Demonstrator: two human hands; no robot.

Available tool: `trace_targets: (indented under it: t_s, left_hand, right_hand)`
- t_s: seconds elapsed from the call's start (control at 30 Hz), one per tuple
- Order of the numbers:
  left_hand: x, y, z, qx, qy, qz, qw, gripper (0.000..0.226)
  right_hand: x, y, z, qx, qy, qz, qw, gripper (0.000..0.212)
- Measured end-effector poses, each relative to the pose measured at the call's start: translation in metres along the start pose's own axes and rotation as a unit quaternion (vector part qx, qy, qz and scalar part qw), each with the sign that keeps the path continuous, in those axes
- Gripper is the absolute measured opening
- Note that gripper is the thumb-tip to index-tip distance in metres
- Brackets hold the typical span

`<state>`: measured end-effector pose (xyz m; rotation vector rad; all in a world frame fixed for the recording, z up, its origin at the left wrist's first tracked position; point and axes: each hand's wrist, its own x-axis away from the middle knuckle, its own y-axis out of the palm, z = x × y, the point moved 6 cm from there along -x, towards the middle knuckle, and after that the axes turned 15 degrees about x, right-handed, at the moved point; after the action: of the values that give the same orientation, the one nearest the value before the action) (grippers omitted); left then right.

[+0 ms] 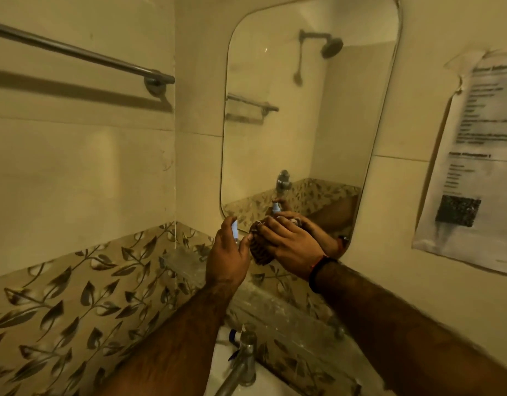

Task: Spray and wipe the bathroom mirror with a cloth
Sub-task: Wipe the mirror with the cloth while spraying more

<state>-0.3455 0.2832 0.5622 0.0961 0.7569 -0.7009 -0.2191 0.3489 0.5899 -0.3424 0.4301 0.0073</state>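
A person's left hand (228, 254) curls around a small blue spray bottle (234, 227), nozzle end up, just left of the bottom corner of a bathroom mirror (309, 110). The right hand (289, 240), a dark band at its wrist, lies with fingers spread flat over a dark ribbed cloth (260, 247), pressing it near the glass at that same lower-left corner; whether the cloth is fully on the glass or partly on the wall below cannot be told. The two hands nearly touch, thumb of the left beside the cloth.

The mirror is a tall rounded rectangle, its long axis running upward and slightly rightward from the hands, so nearly all its surface lies above them. The right hand, already at the glass, appears better placed to carry the wipe upward. Wiping seems to have reached only the bottom edge.

A towel rail (80, 52) crosses the left wall, a printed notice (475, 155) hangs at right, and a tap (240, 364) stands below over the basin (218, 375).
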Motion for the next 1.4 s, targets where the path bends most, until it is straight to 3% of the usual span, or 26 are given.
trace_targets:
  t_s: [0.17, 0.47, 0.63, 0.67, 0.8, 1.4]
  left_hand:
    - [-0.022, -0.002, 0.011, 0.001, 0.018, 0.013, 1.000, 0.057]
    - [-0.074, -0.010, 0.035, 0.014, 0.053, 0.039, 0.998, 0.056]
    - [-0.095, -0.012, 0.042, 0.020, 0.070, 0.055, 0.996, 0.058]
    - [-0.098, -0.012, 0.043, 0.022, 0.071, 0.057, 0.996, 0.058]
    - [-0.111, -0.015, 0.051, 0.041, 0.070, 0.065, 0.995, 0.060]
    - [-0.178, -0.029, 0.118, 0.040, 0.154, 0.096, 0.983, 0.062]
  right_hand:
    - [-0.023, -0.005, 0.017, 0.000, 0.022, 0.028, 0.999, 0.047]
    - [-0.078, -0.019, 0.072, 0.015, 0.062, 0.002, 0.998, 0.053]
    - [-0.107, -0.025, 0.114, 0.074, 0.083, -0.054, 0.992, 0.112]
    - [-0.111, -0.030, 0.122, 0.081, 0.090, -0.044, 0.992, 0.113]
    - [-0.126, -0.049, 0.154, 0.087, 0.115, -0.004, 0.990, 0.080]
    - [-0.175, -0.081, 0.250, 0.103, 0.187, 0.031, 0.976, 0.072]
